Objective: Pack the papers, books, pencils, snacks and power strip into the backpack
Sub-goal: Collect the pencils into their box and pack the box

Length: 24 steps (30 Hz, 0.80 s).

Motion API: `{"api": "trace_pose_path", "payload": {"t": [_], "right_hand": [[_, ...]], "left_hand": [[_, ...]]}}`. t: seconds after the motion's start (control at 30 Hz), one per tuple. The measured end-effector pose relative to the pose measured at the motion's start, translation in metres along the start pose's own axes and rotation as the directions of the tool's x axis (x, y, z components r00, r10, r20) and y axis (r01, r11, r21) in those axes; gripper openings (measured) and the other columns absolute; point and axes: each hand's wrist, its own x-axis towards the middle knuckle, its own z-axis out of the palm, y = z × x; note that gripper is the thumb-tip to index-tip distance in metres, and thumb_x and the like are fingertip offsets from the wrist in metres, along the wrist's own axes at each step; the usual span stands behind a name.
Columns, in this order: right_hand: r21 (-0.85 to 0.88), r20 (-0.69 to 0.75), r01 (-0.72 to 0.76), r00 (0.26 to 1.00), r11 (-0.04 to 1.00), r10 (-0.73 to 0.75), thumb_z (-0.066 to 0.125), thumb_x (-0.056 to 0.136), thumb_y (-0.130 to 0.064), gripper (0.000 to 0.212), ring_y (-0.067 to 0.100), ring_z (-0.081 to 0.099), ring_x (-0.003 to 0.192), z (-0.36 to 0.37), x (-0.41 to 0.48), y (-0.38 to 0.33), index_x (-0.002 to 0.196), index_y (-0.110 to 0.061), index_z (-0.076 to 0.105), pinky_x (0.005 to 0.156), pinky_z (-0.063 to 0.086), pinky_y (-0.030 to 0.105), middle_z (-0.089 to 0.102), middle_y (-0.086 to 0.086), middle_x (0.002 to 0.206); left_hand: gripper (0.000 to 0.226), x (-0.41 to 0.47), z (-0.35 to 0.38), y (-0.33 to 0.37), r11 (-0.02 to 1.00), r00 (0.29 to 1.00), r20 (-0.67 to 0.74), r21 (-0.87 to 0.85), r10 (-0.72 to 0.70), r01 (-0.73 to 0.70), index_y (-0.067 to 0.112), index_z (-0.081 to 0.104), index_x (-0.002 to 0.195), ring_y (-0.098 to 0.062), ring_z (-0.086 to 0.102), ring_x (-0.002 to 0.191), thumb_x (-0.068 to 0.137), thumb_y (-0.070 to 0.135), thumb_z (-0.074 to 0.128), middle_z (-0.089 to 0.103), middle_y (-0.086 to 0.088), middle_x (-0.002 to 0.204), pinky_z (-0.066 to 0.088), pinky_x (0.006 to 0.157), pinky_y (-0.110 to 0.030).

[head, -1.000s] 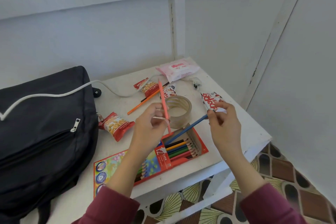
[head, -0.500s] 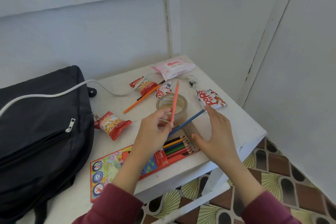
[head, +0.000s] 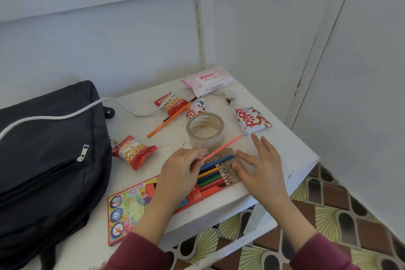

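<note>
Two maroon sleeves come in over the near edge of the white painted table. A flat red cardboard pencil box with a colourful printed lid lies slantwise along that near edge, its far end open on a row of coloured pencils.

The left hand rests over the middle of the box, thumb and fingertips pinched together on the lower end of a salmon-pink pencil, which slants up and to the right above the box's open end. The right hand is palm down at that open end, fingers straight and spread apart, holding nothing, its thumb by the pencil tips.

The black fabric backpack fills the table's left side, its zip closed. A red peanut packet lies just beside it. Toward the middle stands a roll of clear tape, with a loose orange pencil to its left and a white-and-red snack packet near the right edge.

Farther back lie a second red peanut packet and a pink wipes pack at the far corner. A white cable runs across the backpack to a white plug.
</note>
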Motion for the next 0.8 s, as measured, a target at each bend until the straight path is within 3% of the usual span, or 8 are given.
{"api": "trace_pose_path", "payload": {"t": [0.1,0.23,0.33,0.47,0.57,0.7,0.8], "right_hand": [[-0.019,-0.051,0.009,0.999,1.000,-0.010,0.058,0.076,-0.045,0.041,0.040,0.033,0.134,0.003,-0.001,0.001,0.106,-0.021,0.072,0.108,0.022,0.049,0.044,0.019,0.141],[-0.034,-0.065,-0.023,0.998,0.999,0.021,0.053,0.078,-0.052,0.059,0.034,0.027,0.138,0.002,-0.002,-0.001,0.128,-0.022,0.057,0.109,0.015,0.039,0.036,0.014,0.148],[-0.124,-0.077,0.017,0.997,0.992,-0.027,0.047,0.082,-0.051,0.054,0.040,0.034,0.134,0.005,-0.004,0.000,0.125,-0.021,0.061,0.107,0.024,0.049,0.041,0.020,0.143],[-0.173,-0.061,0.089,0.993,0.981,-0.101,0.053,0.082,-0.033,0.034,0.047,0.036,0.130,0.009,-0.002,-0.001,0.113,-0.030,0.068,0.103,0.024,0.059,0.042,0.023,0.141],[-0.226,-0.047,0.191,0.977,0.955,-0.206,0.040,0.086,-0.030,0.038,0.047,0.036,0.130,0.009,0.000,-0.004,0.111,-0.040,0.066,0.102,0.021,0.061,0.040,0.021,0.144],[-0.215,0.019,0.210,0.977,0.954,-0.211,0.032,0.087,-0.040,0.041,0.042,0.027,0.137,0.008,0.000,-0.012,0.118,-0.041,0.058,0.106,0.011,0.059,0.031,0.018,0.149],[-0.234,0.013,0.190,0.981,0.953,-0.192,0.035,0.088,-0.044,0.039,0.040,0.024,0.139,0.010,-0.002,-0.014,0.120,-0.035,0.056,0.108,0.008,0.058,0.029,0.016,0.151]], "left_hand": [[0.019,-0.004,-0.002,-0.006,0.998,0.999,0.036,0.057,0.017,-0.019,0.020,0.071,0.092,0.000,0.046,0.082,0.081,0.006,0.064,0.067,0.010,0.089,0.037,0.071,-0.009],[0.021,-0.007,-0.006,-0.011,0.997,0.999,0.046,0.083,0.002,-0.006,0.019,0.072,0.089,-0.001,0.045,0.084,0.080,0.004,0.060,0.066,0.008,0.090,0.030,0.071,-0.006],[0.019,-0.011,-0.007,-0.012,0.998,1.000,0.017,0.058,-0.020,0.019,0.020,0.070,0.084,-0.002,0.048,0.086,0.078,0.012,0.054,0.064,0.009,0.090,0.034,0.073,-0.013],[0.035,-0.017,-0.010,-0.013,0.996,1.000,0.027,0.086,-0.016,0.013,0.026,0.066,0.109,-0.010,0.052,0.100,0.083,0.033,0.044,0.062,0.005,0.109,0.037,0.084,-0.019],[0.047,-0.020,-0.010,-0.014,0.991,0.988,0.155,0.128,0.013,-0.033,0.034,0.057,0.124,-0.019,0.047,0.120,0.086,0.047,0.033,0.051,-0.001,0.134,0.031,0.095,-0.027],[0.052,-0.022,-0.010,-0.014,0.992,0.982,0.187,0.117,0.017,-0.040,0.032,0.057,0.125,-0.019,0.038,0.130,0.086,0.051,0.028,0.039,-0.002,0.145,0.023,0.102,-0.026],[0.048,-0.023,-0.009,-0.014,0.991,0.989,0.148,0.127,0.017,-0.036,0.027,0.065,0.117,-0.021,0.046,0.124,0.086,0.048,0.034,0.048,-0.005,0.138,0.029,0.099,-0.027]]}}
